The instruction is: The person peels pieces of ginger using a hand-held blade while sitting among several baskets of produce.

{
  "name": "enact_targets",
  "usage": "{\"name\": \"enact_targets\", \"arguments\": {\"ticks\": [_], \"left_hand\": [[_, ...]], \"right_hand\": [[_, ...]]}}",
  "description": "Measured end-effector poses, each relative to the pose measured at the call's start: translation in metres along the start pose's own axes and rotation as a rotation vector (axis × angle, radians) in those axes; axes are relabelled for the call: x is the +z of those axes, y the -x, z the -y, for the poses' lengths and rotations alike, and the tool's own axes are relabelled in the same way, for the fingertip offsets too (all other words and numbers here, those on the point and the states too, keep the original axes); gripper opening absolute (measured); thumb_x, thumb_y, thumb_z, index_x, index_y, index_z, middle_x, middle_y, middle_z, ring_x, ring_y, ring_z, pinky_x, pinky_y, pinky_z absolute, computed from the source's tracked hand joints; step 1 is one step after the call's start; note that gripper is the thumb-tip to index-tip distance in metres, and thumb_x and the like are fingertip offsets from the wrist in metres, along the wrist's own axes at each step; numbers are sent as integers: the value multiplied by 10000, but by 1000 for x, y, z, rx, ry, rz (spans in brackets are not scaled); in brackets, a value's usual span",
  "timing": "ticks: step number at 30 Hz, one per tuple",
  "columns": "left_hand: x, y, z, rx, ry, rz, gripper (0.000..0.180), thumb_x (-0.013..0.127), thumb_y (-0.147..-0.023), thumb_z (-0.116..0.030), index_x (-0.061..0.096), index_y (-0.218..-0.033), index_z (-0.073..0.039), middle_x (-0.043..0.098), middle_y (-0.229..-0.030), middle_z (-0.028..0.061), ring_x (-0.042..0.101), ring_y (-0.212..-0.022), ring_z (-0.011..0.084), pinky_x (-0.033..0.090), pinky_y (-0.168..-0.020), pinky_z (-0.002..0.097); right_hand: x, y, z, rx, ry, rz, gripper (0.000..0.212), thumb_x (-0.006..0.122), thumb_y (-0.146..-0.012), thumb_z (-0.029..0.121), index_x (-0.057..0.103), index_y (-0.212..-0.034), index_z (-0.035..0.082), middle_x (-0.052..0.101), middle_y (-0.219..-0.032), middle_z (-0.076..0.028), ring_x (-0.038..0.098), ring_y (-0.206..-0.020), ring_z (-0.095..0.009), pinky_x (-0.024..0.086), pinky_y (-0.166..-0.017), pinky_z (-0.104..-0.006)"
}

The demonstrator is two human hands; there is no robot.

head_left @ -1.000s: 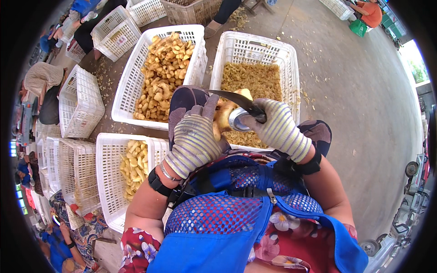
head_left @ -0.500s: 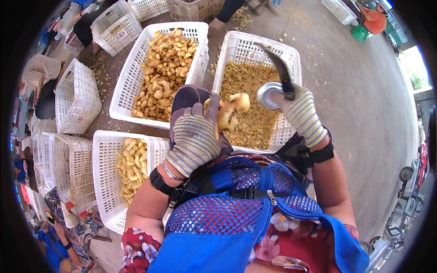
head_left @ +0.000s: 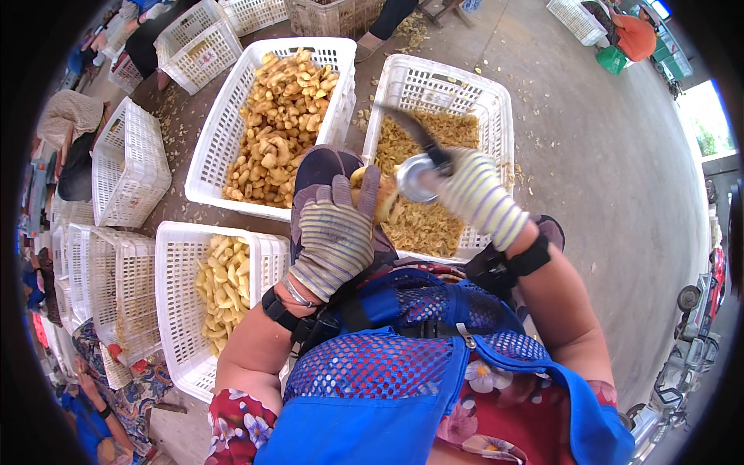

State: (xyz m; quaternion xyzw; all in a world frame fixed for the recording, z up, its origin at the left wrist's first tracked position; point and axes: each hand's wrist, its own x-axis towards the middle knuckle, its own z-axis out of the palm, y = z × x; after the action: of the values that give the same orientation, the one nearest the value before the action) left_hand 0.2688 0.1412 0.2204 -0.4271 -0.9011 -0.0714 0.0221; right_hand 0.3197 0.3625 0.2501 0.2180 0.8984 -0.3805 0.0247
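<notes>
My left hand [head_left: 335,236], in a striped knit glove, is closed around a knobbly piece of ginger [head_left: 384,204] over my knee, beside the peelings crate. My gloved right hand [head_left: 482,198] grips a dark curved knife [head_left: 412,130], its blade blurred and pointing up and left. At that hand's thumb sits a round silvery metal piece [head_left: 417,180], right against the ginger's right side and partly covering it. Below both hands, a white crate [head_left: 504,116] holds brown peelings [head_left: 446,128]. Exactly where metal and ginger meet is hard to make out.
Unpeeled ginger [head_left: 287,101] fills a white crate [head_left: 213,159] ahead on the left. Pale peeled ginger [head_left: 225,283] lies in another crate [head_left: 178,310] by my left forearm. More crates [head_left: 132,167] stand farther left near other people. Scraps dot the concrete floor [head_left: 589,155].
My right hand has moved left and slightly down with the knife, bringing the metal piece up to the ginger. The ginger has turned in my left hand, its pale end now hidden.
</notes>
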Motion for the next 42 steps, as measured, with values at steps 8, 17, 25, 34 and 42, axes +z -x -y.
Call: {"name": "enact_targets", "arguments": {"ticks": [8,17,25,34,42], "left_hand": [[20,3,5,147,-147,-100,730,634,-785,-260,444,-1458,-50,564,-1091,209,554,-865,318,446,-737,473],[33,3,3,184,-72,-116,731,621,-803,-259,427,-1466,-22,565,-1093,223,565,-868,327,459,-745,457],[9,-2,6,4,196,-85,733,698,-720,-236,483,-1395,-51,581,-1090,169,578,-909,340,443,-818,481],[-8,-9,20,-183,754,-2,702,744,-704,-106,455,-1341,-37,707,-1097,157,657,-1015,348,508,-899,412],[-26,5,16,-192,790,-5,694,772,-718,-114,462,-1327,8,700,-1160,165,680,-1063,289,518,-924,350]], "right_hand": [[-43,-33,-59,79,488,-245,330,609,-865,307,728,-919,4,678,-702,-207,678,-622,-332,546,-624,-415],[-4,-22,-20,41,316,-3,349,648,-848,318,713,-963,-5,655,-703,-178,648,-664,-310,520,-643,-392],[-45,-5,-47,236,-341,-272,268,746,-830,224,708,-977,3,636,-701,-6,552,-597,-84,464,-547,-284],[0,51,3,-64,-232,-185,267,740,-857,186,683,-991,-37,654,-682,-81,579,-625,-89,484,-583,-288],[1,56,5,-360,309,-205,197,697,-748,109,634,-930,62,630,-882,-163,641,-777,-391,515,-664,-472]]}}
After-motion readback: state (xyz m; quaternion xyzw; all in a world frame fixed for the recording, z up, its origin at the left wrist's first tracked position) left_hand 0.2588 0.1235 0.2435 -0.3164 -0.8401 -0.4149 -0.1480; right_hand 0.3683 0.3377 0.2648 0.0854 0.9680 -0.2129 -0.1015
